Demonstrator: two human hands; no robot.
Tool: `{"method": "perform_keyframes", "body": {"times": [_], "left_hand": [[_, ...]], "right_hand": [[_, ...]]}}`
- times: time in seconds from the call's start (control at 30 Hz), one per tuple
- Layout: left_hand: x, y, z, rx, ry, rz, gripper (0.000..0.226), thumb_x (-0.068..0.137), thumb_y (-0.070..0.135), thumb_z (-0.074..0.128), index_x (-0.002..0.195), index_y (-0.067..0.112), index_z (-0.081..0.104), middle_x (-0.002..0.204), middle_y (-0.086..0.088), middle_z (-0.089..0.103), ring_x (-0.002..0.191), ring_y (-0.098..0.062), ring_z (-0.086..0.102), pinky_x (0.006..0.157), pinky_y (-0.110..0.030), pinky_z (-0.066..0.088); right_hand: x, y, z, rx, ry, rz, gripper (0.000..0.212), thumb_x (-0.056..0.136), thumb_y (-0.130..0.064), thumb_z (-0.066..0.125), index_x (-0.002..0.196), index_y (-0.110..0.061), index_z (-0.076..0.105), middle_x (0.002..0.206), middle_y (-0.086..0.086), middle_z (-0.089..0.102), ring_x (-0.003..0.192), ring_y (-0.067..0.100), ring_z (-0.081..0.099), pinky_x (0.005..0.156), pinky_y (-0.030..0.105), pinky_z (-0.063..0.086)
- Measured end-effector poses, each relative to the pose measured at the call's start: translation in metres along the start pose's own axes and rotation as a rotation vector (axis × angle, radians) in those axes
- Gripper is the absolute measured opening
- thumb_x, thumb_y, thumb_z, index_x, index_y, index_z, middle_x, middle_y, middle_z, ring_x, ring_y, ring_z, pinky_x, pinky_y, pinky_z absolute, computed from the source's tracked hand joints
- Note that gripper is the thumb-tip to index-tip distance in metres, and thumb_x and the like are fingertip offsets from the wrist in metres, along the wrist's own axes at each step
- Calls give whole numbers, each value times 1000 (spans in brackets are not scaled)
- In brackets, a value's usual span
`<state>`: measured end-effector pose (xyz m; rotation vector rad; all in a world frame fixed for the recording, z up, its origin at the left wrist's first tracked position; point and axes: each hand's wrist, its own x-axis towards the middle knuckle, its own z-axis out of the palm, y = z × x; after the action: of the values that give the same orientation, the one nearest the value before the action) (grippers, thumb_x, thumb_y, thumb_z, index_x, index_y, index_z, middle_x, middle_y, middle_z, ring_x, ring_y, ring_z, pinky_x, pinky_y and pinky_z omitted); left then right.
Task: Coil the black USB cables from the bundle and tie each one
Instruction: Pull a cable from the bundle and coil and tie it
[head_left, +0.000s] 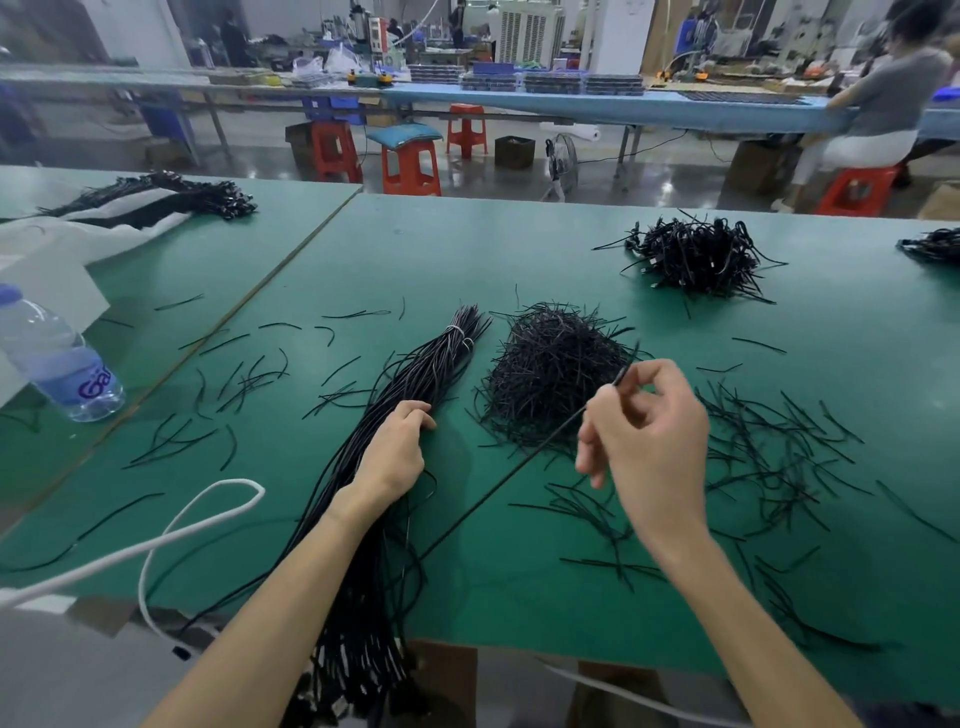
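A long bundle of black USB cables (415, 374) lies across the green table (467, 249), bound near its far end by a white tie, its near end hanging over the table's front edge. My left hand (397, 447) rests on the bundle's middle with fingers curled over the cables. My right hand (644, 431) is raised to the right and pinches one black cable (498, 480) pulled out taut from the bundle. A heap of short black twist ties (550, 374) sits just behind that hand. Finished coiled cables (696, 257) are piled at the far right.
Loose black ties are scattered over the table on both sides. A water bottle (62, 364) stands at the left edge, and a white cord (182, 530) loops across the near left. More cables (171, 200) lie far left. Red stools and a seated person are beyond the table.
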<state>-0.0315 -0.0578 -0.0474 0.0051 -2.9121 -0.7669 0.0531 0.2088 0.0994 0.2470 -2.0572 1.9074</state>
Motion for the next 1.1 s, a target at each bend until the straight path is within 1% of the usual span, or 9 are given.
{"method": "perform_keyframes", "body": {"times": [0.2, 0.33, 0.43, 0.67, 0.8, 0.9, 0.97, 1.03, 1.1], "left_hand": [[-20, 40, -22, -131, -154, 130, 23, 105, 27, 55, 118, 15, 70, 138, -1, 59, 133, -16, 51, 122, -43, 32], [-54, 73, -53, -695, -801, 160, 53, 110, 47, 35, 115, 9, 72, 114, -6, 76, 110, -24, 71, 108, -43, 49], [-64, 77, -71, -711, -1086, 294, 35, 112, 28, 42, 109, 1, 64, 94, -9, 73, 85, -31, 73, 89, -43, 57], [-58, 98, -91, -1086, -861, 257, 23, 108, 17, 49, 103, 3, 66, 70, -4, 59, 41, -8, 45, 40, -17, 34], [-34, 124, -92, -1112, -682, 174, 25, 109, 21, 49, 106, 4, 67, 78, -4, 63, 40, -6, 43, 35, -19, 23], [-28, 138, -78, -774, -737, 93, 29, 109, 19, 48, 109, -2, 67, 81, -3, 68, 40, -7, 41, 37, -22, 21], [-30, 145, -67, -652, -839, 125, 29, 109, 18, 46, 108, -2, 68, 79, -2, 67, 38, -8, 37, 38, -22, 20], [-35, 148, -57, -644, -919, 192, 28, 109, 16, 47, 100, 7, 72, 78, -2, 68, 38, -8, 35, 42, -26, 20], [-37, 148, -52, -638, -955, 233, 33, 108, 14, 49, 87, 19, 73, 79, -5, 69, 37, -8, 34, 47, -36, 17]], "right_hand": [[16, 19, -12, 27, 14, 126, 6, 91, 0, 52, 93, -5, 49, 63, 14, 66, 44, 31, 59, 38, 33, 44], [22, 28, -13, 62, 66, 111, 10, 91, -1, 52, 93, -10, 48, 64, 12, 66, 46, 29, 60, 38, 32, 44], [26, 31, -6, 90, 73, 78, 9, 91, -4, 51, 94, -11, 47, 65, 12, 65, 48, 30, 62, 38, 33, 45], [31, 48, -6, 96, 6, 278, 2, 101, -9, 50, 101, -7, 49, 70, 13, 69, 53, 29, 65, 43, 33, 49], [17, 56, -17, -146, -171, 428, 36, 107, -32, 48, 94, -1, 63, 66, 11, 72, 49, 24, 64, 38, 29, 44], [5, 56, -23, -415, -108, 154, 29, 104, -39, 52, 90, -17, 64, 72, -1, 70, 57, 12, 65, 52, 25, 47], [-1, 52, -22, -583, -74, -133, 19, 102, -38, 54, 104, -22, 64, 100, -7, 63, 88, 5, 60, 78, 20, 47], [-4, 54, -20, -779, -181, -300, 30, 102, -38, 54, 125, -22, 64, 127, -4, 54, 119, 12, 48, 104, 28, 38], [-8, 62, -19, -828, -309, -282, 32, 103, -37, 52, 125, -20, 68, 128, -3, 59, 124, 16, 48, 110, 38, 35]]}}
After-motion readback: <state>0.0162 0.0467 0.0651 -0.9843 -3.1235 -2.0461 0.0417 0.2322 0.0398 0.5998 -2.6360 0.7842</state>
